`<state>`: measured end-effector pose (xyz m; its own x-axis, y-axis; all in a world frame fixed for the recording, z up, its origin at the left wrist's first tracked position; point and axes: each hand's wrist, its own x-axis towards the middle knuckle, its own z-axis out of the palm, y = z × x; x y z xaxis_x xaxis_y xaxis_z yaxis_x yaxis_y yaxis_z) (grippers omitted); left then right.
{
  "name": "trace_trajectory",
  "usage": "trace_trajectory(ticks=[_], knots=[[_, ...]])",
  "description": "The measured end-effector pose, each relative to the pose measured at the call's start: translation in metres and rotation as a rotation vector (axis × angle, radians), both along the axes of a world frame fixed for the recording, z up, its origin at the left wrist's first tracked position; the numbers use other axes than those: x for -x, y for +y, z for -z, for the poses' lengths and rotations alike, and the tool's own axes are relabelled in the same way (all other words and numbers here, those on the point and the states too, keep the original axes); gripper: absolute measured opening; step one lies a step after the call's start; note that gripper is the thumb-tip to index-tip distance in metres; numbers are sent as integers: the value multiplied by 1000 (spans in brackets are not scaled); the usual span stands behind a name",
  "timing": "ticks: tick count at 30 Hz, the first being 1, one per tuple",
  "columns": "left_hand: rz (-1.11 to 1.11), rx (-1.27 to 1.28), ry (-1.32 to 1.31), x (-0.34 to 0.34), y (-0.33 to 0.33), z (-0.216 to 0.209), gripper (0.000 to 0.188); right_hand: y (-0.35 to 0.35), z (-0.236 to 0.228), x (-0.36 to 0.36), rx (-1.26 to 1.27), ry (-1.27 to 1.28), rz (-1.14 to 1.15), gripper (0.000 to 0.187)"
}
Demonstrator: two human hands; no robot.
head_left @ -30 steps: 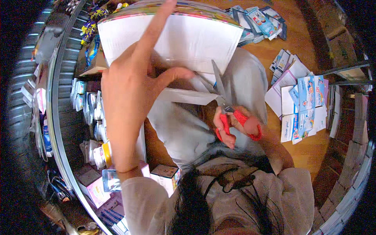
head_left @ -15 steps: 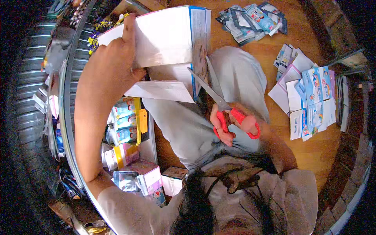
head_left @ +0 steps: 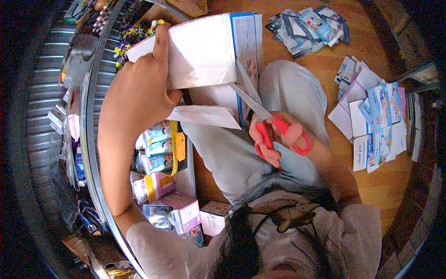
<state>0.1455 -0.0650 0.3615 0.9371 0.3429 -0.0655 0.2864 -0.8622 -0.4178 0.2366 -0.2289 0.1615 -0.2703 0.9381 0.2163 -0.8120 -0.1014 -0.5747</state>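
A cardboard box [head_left: 202,51], with white panels and a blue-edged printed side, is held up above my lap. My left hand [head_left: 144,81] grips its left edge, the index finger stretched along the white panel and the thumb below. A white flap [head_left: 204,115] hangs loose at the bottom. My right hand [head_left: 278,142] has its fingers through the red handles of a pair of scissors [head_left: 258,106]. The scissor blades are spread, one tip by the lower right corner of the white panel and the other overlapping the blue-edged side. Whether the blades touch the cardboard I cannot tell.
Flat sachets [head_left: 309,30] lie piled on the wooden floor at the far right. Nearer are flattened printed cartons and cards [head_left: 381,125]. On my left stand a yellow-trimmed pack [head_left: 160,146], small boxes [head_left: 216,216] and a metal-edged shelf [head_left: 88,116].
The whole scene has shifted slightly right and down in the view. The scissor blades have swung a little against the box, the upper tip now closer to the white panel's edge.
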Motion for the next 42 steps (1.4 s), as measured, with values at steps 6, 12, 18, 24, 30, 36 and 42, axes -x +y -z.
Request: trace_trajectory(ticks=[6,12,18,24,30,36,42], knots=[[-1,10,-9,2,1,-1,86,-3,-4,1,-9,-106,115,70],[-7,11,-14,2,-1,-1,87,-1,-7,0,37,-101,118,63],[-58,14,20,0,-2,-2,87,-2,-9,0,79,-112,145,59],[-66,35,24,-2,-3,-3,86,11,13,1,45,246,-134,58],[-45,37,25,-3,4,-4,86,16,19,-21,-123,128,-222,63],[-19,45,-2,2,11,-4,85,-2,-6,-18,30,-165,112,50],[65,23,26,6,23,-4,88,-19,-21,-46,101,-387,164,48]])
